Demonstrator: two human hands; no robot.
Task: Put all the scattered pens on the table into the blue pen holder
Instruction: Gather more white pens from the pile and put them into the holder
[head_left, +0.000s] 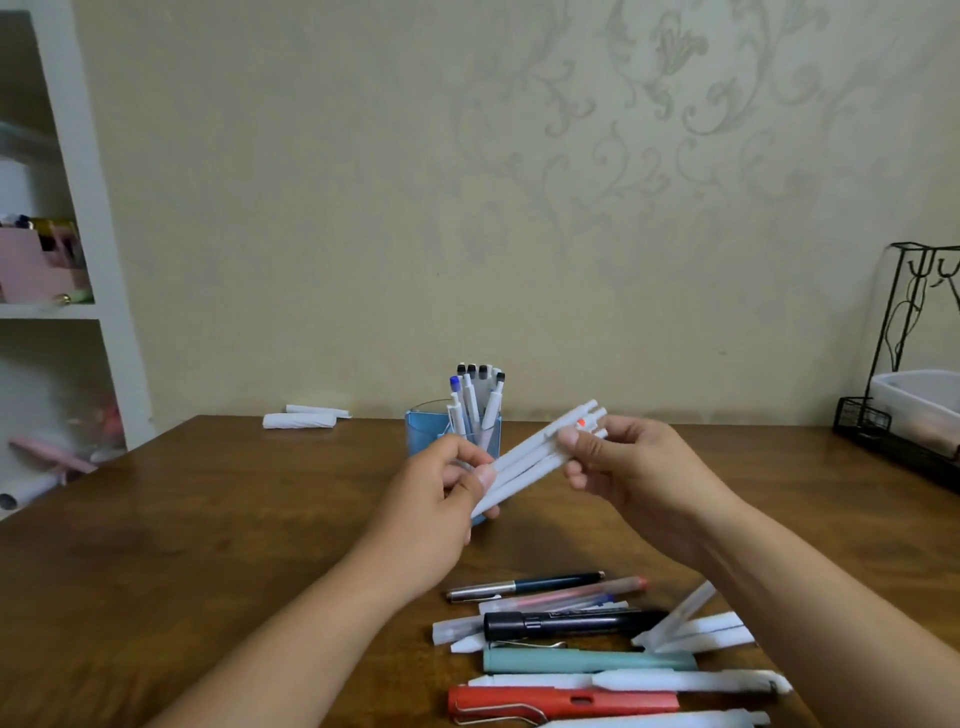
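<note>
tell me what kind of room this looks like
Probably a home study or desk corner: a wooden table against a wallpapered wall, a white shelf with stationery at the left, and a blue pen holder among loose pens.

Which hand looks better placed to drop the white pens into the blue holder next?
Probably left. The left hand holds the white pens at their lower end, directly in front of the blue holder; the right hand sits farther right.
</note>
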